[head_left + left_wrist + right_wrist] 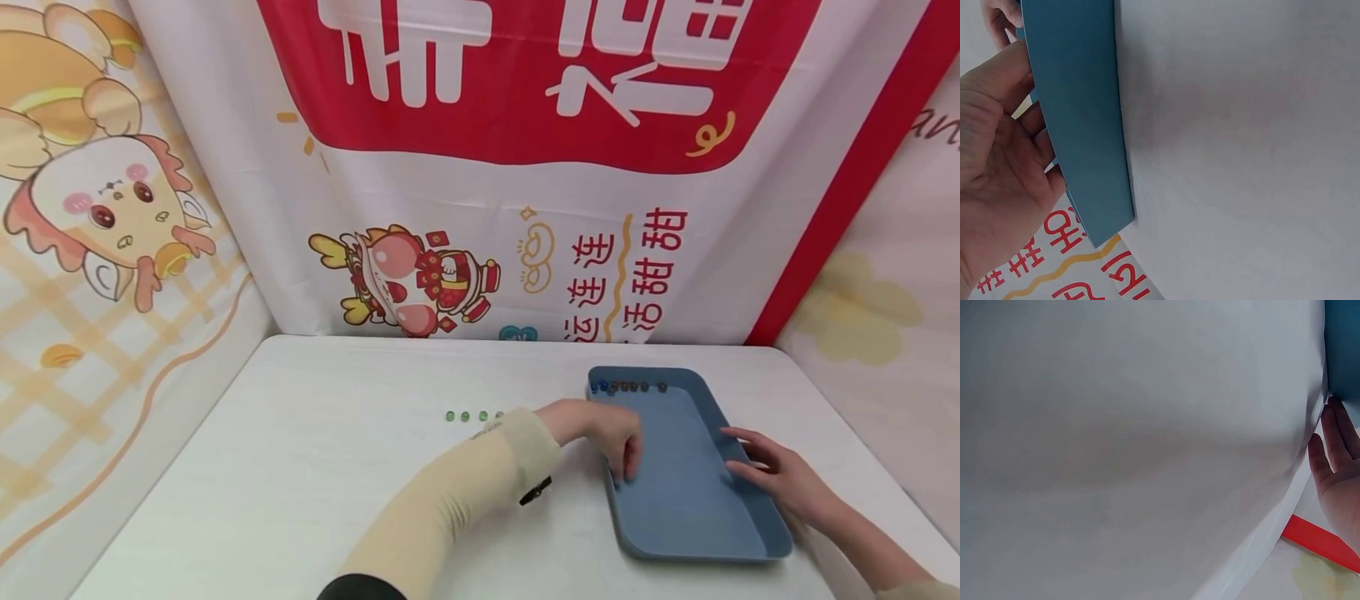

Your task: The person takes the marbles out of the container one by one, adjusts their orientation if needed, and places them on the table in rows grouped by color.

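Note:
My left hand (611,429) reaches over the left wall of a blue rectangular tray (690,500), its fingers bent down inside. By the fingertips, against that wall, is a small dark blue bead-like thing (617,484). In the left wrist view the tray's wall hides the fingertips of the left hand (1004,137), so I cannot tell whether they pinch it. My right hand (783,479) rests at the tray's right rim, fingers extended. The right wrist view shows the right hand (1341,469) with straight fingers against the tray's outer wall (1344,356).
Several blue marbles (603,386) and brown marbles (633,387) sit along the tray's far end. Green marbles (465,416) form a row on the white table (300,467), partly behind the left sleeve (450,492). A printed cloth (450,192) hangs behind the table.

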The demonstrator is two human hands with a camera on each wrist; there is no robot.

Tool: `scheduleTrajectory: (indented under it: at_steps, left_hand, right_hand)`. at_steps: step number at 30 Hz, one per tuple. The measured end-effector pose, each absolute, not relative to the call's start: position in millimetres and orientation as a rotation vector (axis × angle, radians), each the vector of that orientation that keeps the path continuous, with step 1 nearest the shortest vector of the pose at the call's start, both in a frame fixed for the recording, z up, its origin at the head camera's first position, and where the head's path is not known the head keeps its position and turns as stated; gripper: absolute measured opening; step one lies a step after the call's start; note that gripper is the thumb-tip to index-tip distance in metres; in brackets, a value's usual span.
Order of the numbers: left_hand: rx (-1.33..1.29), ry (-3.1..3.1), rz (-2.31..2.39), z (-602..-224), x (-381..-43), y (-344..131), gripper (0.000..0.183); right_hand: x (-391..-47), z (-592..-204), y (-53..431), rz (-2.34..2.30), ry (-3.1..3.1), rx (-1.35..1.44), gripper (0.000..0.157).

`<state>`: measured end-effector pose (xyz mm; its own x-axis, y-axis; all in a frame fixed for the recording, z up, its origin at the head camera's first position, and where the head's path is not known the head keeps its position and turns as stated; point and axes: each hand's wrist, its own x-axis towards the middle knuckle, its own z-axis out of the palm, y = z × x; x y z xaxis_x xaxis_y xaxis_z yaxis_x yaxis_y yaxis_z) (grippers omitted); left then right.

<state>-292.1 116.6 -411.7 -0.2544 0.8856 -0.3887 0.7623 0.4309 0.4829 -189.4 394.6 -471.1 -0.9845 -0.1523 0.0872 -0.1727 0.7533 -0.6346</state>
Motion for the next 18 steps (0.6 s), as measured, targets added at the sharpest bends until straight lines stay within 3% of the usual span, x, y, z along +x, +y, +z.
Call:
scheduleTrajectory:
  at_steps: [18]
  left_hand:
    - [1.43, 2.115, 0.286, -417.8, -295.4, 115.0, 0.006]
  right_hand:
    - [-189.3, -469.7, 393.0, 1.111, -2.935, 0.247, 0.057]
